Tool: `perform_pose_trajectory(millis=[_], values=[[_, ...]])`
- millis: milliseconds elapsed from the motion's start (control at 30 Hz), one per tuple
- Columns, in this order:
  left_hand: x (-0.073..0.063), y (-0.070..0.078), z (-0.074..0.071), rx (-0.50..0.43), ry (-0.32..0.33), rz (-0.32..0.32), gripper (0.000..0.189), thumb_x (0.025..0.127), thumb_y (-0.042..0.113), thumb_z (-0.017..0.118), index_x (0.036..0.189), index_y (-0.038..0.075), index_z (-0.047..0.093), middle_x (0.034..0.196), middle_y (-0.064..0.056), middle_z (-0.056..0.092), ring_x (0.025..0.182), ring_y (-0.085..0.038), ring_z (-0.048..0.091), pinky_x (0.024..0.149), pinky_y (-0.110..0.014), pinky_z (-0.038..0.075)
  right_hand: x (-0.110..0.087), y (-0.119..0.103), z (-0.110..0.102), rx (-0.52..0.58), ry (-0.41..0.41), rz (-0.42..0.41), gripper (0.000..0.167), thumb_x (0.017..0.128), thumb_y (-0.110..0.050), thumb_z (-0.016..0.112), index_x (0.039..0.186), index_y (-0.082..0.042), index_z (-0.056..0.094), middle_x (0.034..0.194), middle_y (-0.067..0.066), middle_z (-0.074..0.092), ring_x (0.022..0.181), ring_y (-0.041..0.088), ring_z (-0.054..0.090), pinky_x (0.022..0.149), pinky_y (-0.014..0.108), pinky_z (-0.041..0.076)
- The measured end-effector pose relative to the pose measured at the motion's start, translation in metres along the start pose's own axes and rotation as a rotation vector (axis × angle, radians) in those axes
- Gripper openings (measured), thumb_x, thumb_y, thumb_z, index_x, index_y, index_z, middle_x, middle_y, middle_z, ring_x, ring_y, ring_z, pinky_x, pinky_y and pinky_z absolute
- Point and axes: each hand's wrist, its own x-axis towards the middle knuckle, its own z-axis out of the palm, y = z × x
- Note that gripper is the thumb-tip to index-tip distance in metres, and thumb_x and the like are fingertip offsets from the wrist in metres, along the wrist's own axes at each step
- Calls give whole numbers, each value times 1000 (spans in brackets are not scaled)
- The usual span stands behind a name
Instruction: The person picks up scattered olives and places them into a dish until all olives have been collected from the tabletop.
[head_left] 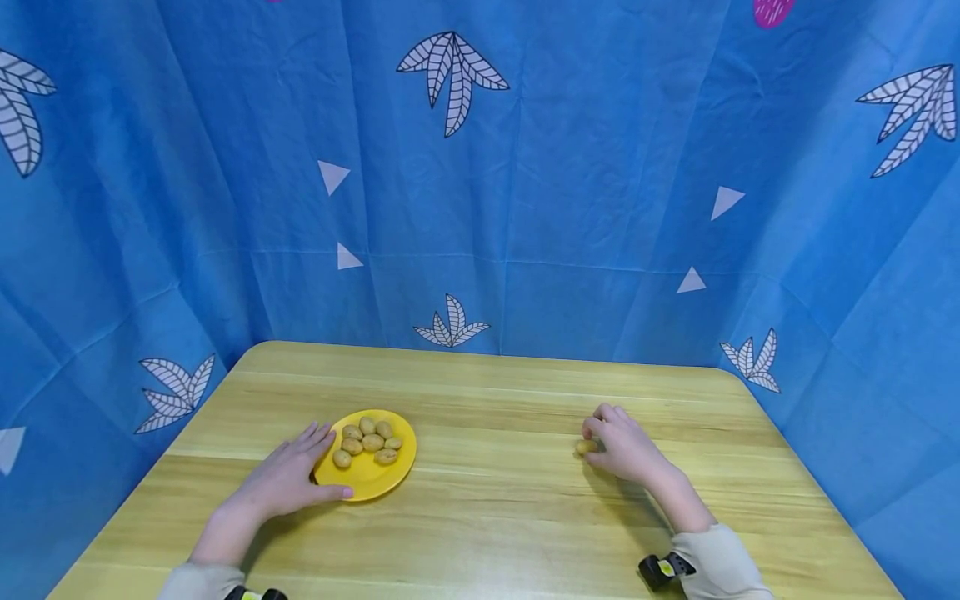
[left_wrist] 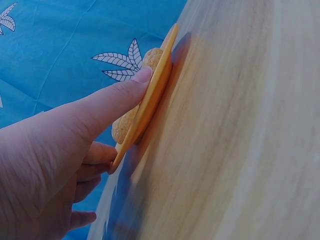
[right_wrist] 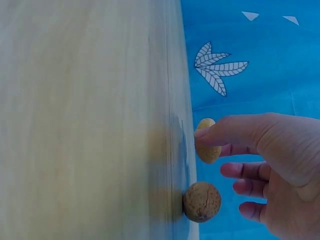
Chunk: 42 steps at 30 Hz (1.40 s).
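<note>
In the head view, my left hand (head_left: 288, 475) lies at the left side of a yellow plate (head_left: 367, 487), fingers fairly straight at its rim and thumb over the near edge. Several tan nuts in their shells (head_left: 372, 442) are grouped on the plate. The left wrist view shows the thumb (left_wrist: 117, 102) lying across the rim, beside pitted shells. Far to the right, my right hand (head_left: 626, 446) pinches an oval yellow-tan nut (right_wrist: 207, 145) between thumb and fingers, close over the table. A rounder brown walnut (right_wrist: 202, 202) sits below those fingers in the right wrist view.
The wooden table (head_left: 480, 533) spreads between and in front of the hands. A blue curtain (head_left: 570, 167) with white leaf prints hangs behind it and along both sides. Dark straps with small devices (head_left: 663, 571) are on the wrists.
</note>
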Motion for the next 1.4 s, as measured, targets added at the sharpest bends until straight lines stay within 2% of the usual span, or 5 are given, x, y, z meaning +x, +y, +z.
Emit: perform_pose_trajectory(millis=[233,733,967,1400], values=[[0,-1,1,2,6,0,110,74,76,62,147,-2,38,156,-25,31,145,-47,24,113,-68,24,3,-7,2,15,29,-23,24,74,-16,80,83,-16,58,92,-1,49,84,16,42,69,32,37],[-1,-2,1,5,9,3,110,74,76,62,147,-2,38,156,-25,30,145,-47,24,113,-68,25,12,-27,-2,41,31,-70,25,75,-16,77,84,-16,54,92,-2,47,85,17,41,70,31,33],[0,-3,2,8,11,5,110,74,76,62,147,-2,38,155,-25,31,145,-47,25,113,-68,25,19,-37,-4,35,58,-106,24,74,-16,77,83,-16,55,93,-2,49,87,18,45,71,32,36],[1,-4,2,9,17,11,110,74,76,62,147,-2,38,155,-25,32,145,-47,25,113,-67,25,31,-58,-7,27,45,-141,28,74,-18,78,83,-17,51,95,-3,49,85,16,42,71,29,34]])
